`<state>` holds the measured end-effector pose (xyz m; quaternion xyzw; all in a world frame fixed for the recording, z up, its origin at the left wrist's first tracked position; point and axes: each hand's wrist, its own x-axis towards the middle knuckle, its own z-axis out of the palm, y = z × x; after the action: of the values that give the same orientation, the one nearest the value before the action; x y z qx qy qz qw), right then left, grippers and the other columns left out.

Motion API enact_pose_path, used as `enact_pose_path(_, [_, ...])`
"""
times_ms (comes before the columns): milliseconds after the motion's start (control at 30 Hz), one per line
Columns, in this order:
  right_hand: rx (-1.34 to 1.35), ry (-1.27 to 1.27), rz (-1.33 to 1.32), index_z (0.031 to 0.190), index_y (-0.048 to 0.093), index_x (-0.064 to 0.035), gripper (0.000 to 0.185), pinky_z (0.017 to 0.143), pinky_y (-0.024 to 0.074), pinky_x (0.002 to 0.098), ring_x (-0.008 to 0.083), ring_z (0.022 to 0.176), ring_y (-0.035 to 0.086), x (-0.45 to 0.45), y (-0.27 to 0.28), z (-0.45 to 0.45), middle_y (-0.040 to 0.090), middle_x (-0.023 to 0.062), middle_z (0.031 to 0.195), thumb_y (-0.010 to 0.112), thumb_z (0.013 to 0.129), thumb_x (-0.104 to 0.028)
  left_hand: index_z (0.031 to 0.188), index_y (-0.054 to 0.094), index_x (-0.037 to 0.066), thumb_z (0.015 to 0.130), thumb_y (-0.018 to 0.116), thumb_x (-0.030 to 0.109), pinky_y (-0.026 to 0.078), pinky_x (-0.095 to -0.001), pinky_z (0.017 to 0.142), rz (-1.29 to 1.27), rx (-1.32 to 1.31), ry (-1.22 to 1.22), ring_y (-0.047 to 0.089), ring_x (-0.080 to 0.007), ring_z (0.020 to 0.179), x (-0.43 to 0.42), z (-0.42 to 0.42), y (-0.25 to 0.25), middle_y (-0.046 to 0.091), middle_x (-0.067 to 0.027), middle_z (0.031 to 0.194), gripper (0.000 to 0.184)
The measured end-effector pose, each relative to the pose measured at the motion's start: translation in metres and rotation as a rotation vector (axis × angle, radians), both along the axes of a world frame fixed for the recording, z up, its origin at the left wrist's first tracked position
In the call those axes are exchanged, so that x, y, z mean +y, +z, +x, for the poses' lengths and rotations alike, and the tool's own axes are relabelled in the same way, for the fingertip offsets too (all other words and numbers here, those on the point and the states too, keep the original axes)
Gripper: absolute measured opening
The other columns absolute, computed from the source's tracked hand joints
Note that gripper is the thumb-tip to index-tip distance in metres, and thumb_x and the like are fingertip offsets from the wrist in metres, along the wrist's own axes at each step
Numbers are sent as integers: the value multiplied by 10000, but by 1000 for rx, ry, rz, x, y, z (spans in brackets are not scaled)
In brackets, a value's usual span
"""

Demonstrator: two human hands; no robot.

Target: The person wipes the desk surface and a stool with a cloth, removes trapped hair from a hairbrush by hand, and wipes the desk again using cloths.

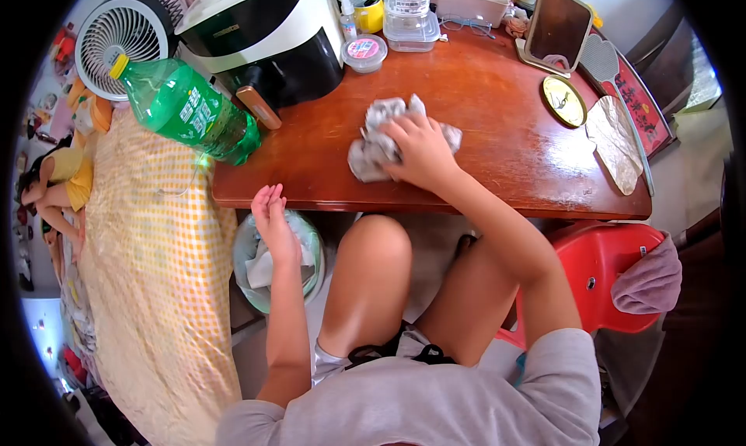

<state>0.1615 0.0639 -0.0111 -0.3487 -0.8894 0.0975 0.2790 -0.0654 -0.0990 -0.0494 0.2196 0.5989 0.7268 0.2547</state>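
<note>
My right hand [422, 147] presses down on a crumpled grey-and-white cloth [373, 149] on the brown wooden desk [497, 96]. Its fingers curl over the cloth, whose folds stick out on both sides. Just off the desk's front edge, my left hand [273, 221] is raised with nothing in it, its fingers loosely extended. Below that hand stands a lined waste bin [315, 287] with white crumpled paper [263, 267] inside.
A green soda bottle [190, 112], black-and-white appliance [264, 42] and fan [128, 46] stand at left. Jars and a small tub [364, 51] line the back. At right are a mirror [558, 30], round yellow tin [564, 101] and red chair [598, 271]. Another person sits far left.
</note>
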Motion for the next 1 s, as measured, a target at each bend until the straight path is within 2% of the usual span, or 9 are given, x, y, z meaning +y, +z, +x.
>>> enact_pose_path(133, [-14,110,-35,1097,585,-142,587,973,386,461,331,1144,484,-1,8,82,582,111,1136,771,540,-161,1200,434,-6,923,453,63,370,-320,985,7,-16,8,479,-220,1182,0,0,0,483,-142,1226,286])
enact_pose_path(200, [-12,-125,-39,1104,592,-127,572,967,400,439,346,1107,493,22,3,111,588,128,1096,751,555,-137,1181,451,9,934,430,61,393,-308,950,21,-5,25,510,-202,1150,1,-2,-5,510,-115,1191,253])
enact_pose_path(333, [81,-422,138,1104,576,-110,478,905,423,438,353,1012,541,98,-10,109,611,127,1079,701,667,-256,1184,444,4,938,430,62,393,-308,949,15,1,8,511,-201,1149,0,-2,-5,511,-118,1190,254])
enact_pose_path(467, [-13,-682,246,1021,583,-122,440,826,406,438,274,1005,552,133,-22,60,629,80,1026,707,643,-312,1198,436,-4,926,463,70,375,-316,981,18,18,-1,501,-204,1156,0,-3,-6,508,-132,1203,282])
enact_pose_path(633, [-12,-240,139,1134,535,-104,552,883,425,443,321,1041,540,39,-6,78,610,141,1052,734,631,-213,1205,432,6,933,455,78,368,-321,989,22,37,17,497,-205,1164,1,-7,-13,493,-133,1225,282])
enact_pose_path(700, [-33,-251,108,1127,545,-102,556,889,436,436,333,1035,550,2,4,114,606,151,1061,741,618,-207,1208,432,6,934,452,83,370,-321,986,5,11,33,495,-210,1169,2,-5,-12,488,-133,1231,286])
enact_pose_path(833, [60,-952,-54,1113,578,-107,477,816,457,447,332,934,590,-4,-2,228,637,141,987,712,695,-291,1210,432,2,933,448,84,372,-316,978,-8,26,57,497,-210,1167,2,-5,-12,488,-136,1234,289])
enact_pose_path(900, [21,-1195,197,1101,592,-99,452,767,478,439,320,906,604,4,-4,273,644,139,977,700,723,-322,1211,432,0,932,449,82,375,-312,968,-1,37,58,498,-208,1164,2,-5,-11,490,-141,1235,290])
enact_pose_path(1000, [-223,-1247,288,1074,606,-89,456,744,485,433,311,873,613,25,-14,266,651,126,965,697,731,-375,1207,434,-3,931,456,86,382,-301,951,-20,78,76,504,-198,1151,4,-6,-16,503,-140,1221,290])
